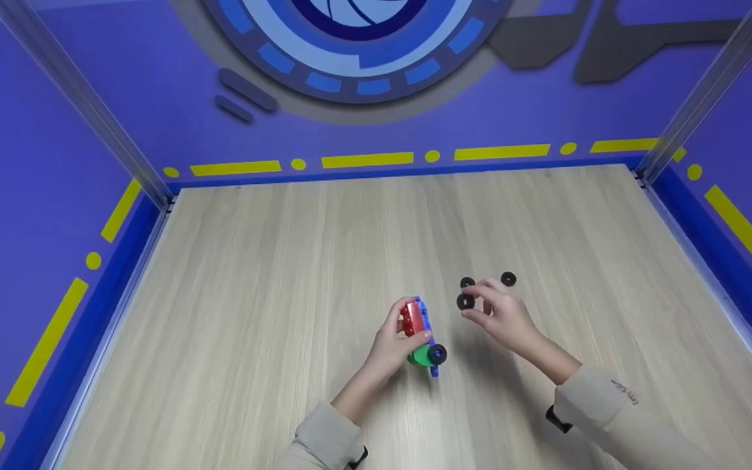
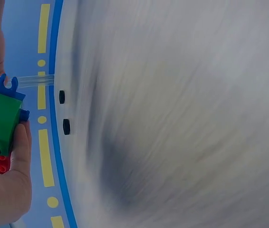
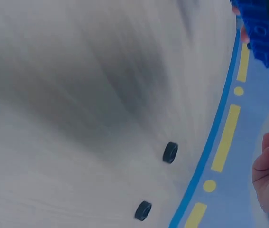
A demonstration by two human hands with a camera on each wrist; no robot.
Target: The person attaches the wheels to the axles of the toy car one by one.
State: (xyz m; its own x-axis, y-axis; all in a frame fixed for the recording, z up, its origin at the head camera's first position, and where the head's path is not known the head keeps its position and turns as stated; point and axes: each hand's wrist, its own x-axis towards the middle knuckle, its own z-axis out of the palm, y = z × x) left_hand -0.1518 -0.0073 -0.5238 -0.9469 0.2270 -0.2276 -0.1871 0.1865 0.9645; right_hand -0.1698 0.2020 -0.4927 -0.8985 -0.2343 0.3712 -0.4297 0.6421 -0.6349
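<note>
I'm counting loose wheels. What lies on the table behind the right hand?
Two black wheels lie on the wooden table beyond the right hand, one partly hidden by fingers. A third wheel is pinched in its fingertips. Anything under the palm is covered.

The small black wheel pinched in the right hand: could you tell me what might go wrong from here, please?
1. The right hand pinches the black wheel only at the fingertips, above the wooden table; it could slip and roll away.
2. Two loose wheels lie just beyond that hand; a stray movement might knock them.
3. The left hand holds the brick car tilted in the air, so lining up the wheel could be fiddly.
</note>
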